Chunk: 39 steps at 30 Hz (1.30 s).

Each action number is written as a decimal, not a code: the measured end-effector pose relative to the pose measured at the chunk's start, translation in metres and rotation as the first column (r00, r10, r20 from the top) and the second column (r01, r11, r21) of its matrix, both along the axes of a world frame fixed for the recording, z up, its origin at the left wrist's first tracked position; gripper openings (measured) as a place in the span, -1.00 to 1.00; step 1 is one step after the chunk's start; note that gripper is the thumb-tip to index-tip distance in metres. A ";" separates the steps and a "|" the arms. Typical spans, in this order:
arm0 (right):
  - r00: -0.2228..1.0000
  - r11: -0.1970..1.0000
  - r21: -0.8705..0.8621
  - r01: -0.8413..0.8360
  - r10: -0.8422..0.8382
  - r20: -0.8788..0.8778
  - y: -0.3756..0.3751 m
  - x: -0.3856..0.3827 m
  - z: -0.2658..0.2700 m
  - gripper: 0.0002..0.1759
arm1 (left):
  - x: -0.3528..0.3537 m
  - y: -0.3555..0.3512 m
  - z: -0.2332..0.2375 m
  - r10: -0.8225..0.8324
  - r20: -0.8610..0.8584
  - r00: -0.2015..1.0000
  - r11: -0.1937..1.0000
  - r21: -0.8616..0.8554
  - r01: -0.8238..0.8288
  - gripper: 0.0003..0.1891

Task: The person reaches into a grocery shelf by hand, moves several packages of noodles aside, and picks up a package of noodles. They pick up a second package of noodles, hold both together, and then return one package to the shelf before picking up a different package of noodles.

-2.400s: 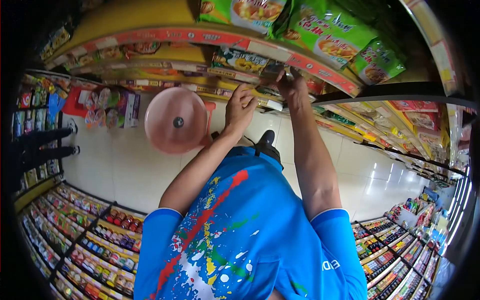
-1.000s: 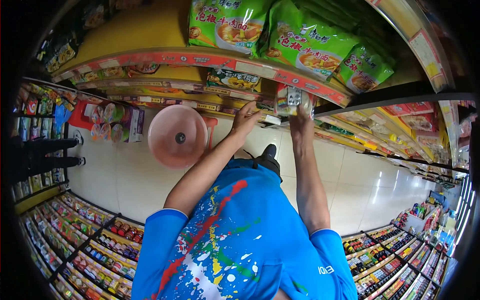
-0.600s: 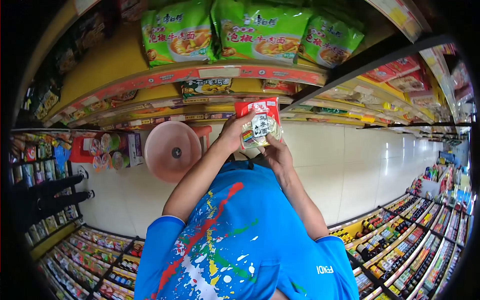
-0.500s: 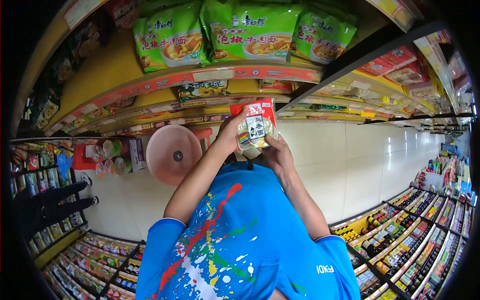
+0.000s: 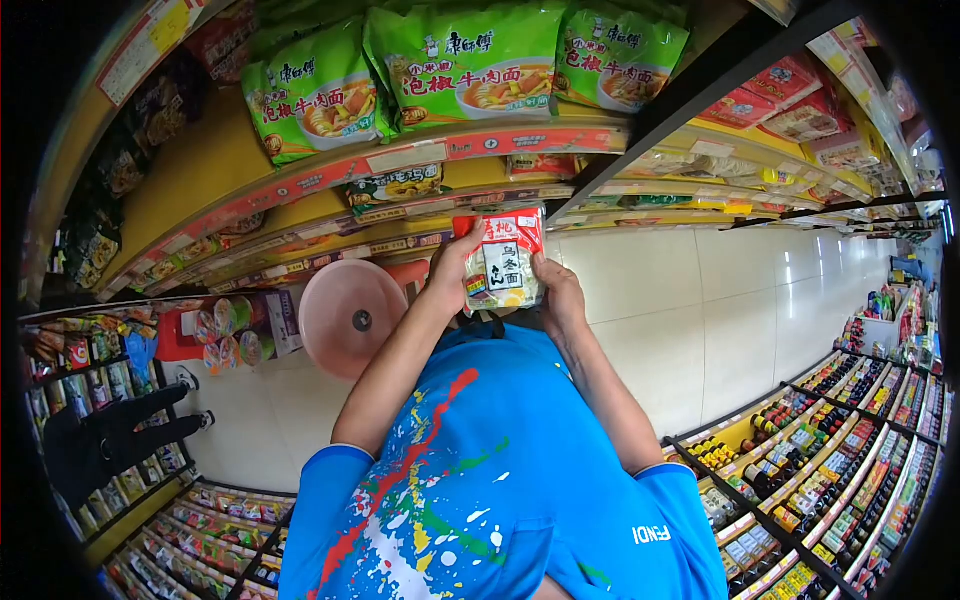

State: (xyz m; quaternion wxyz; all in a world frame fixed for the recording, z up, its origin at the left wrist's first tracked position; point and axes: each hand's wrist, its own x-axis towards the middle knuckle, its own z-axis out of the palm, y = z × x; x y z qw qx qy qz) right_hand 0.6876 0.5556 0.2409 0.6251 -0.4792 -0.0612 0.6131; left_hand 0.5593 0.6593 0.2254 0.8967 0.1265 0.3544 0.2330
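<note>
A clear and red packet of udon noodles [image 5: 506,262], with black characters on a white label, is held upright in front of my chest. My left hand [image 5: 453,270] grips its left edge, thumb over the front near the top. On the opposite side my right hand [image 5: 561,288] holds the right edge, its thumb along the side of the packet. The fingers behind the packet are hidden. Just beyond it runs a shelf edge, and a pink round basin [image 5: 352,345] lies below and left of my left forearm.
Green instant noodle bags [image 5: 470,70] fill the upper shelf ahead, with a dark green bag [image 5: 396,187] lower down. Cup noodles [image 5: 232,333] stand left of the basin. A person's dark-clothed legs [image 5: 130,440] are at the far left. Bottle shelves [image 5: 800,470] line the right behind me.
The packet has turned more upright and its front now faces me more squarely. My right thumb has moved from the packet's lower front to its right edge. The view has shifted slightly.
</note>
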 end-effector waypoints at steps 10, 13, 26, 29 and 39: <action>0.932 0.996 -0.088 -0.014 0.045 0.359 0.014 0.008 0.010 -0.64 | 0.005 -0.008 0.034 0.067 -0.219 0.974 0.957 0.289 -0.001 -0.65; 0.936 0.995 -0.104 0.004 0.033 0.351 0.016 0.010 0.003 -0.65 | 0.007 -0.009 0.030 0.054 -0.248 0.967 0.956 0.291 0.022 -0.64; 0.998 0.999 -0.051 -0.009 0.012 0.064 0.020 0.004 0.006 -0.60 | 0.003 -0.008 0.024 0.050 -0.252 0.966 0.961 0.277 0.022 -0.60; 1.000 0.997 -0.074 0.002 -0.001 0.020 0.021 0.003 0.015 -0.63 | 0.004 -0.009 0.027 0.070 -0.254 0.965 0.961 0.275 0.002 -0.60; 0.980 0.997 -0.062 0.036 -0.023 0.197 0.023 0.010 0.010 -0.60 | -0.002 -0.008 0.021 -0.131 -0.104 0.986 0.949 0.276 0.156 -0.66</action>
